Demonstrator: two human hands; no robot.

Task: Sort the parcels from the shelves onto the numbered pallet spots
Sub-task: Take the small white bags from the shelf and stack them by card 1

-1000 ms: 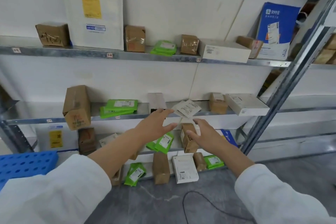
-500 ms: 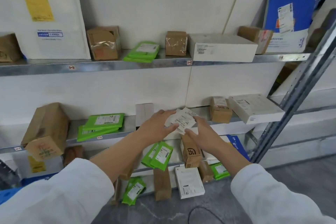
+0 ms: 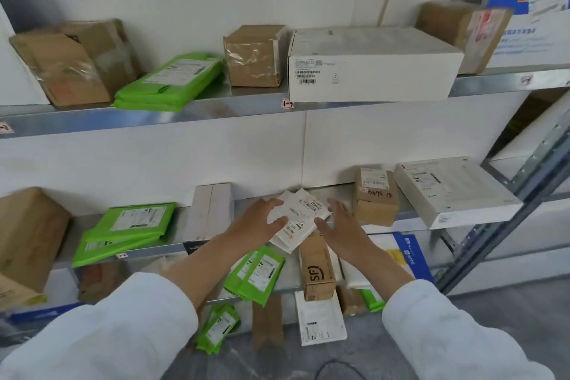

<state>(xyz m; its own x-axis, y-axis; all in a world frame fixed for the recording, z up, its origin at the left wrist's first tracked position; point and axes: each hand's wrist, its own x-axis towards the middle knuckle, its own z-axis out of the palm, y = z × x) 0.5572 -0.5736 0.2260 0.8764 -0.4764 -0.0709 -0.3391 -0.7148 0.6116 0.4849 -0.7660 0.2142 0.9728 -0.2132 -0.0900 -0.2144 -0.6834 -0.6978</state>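
A person's left hand (image 3: 262,219) pinches the 9 o'clock edge of a white parcel (image 3: 303,219) on the middle shelf (image 3: 160,248), thumb on the label. The right hand (image 3: 339,225), fingers straight and spread, lies against its 3 o'clock edge. The parcel's long axis runs 1 to 7 o'clock, lower end past the shelf lip. Neither hand looks nearer. The label print is blurred; the numbered pallet spots are out of view.

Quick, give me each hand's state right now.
Left hand: grips the white parcel.
Right hand: open, fingers straight, beside that parcel.
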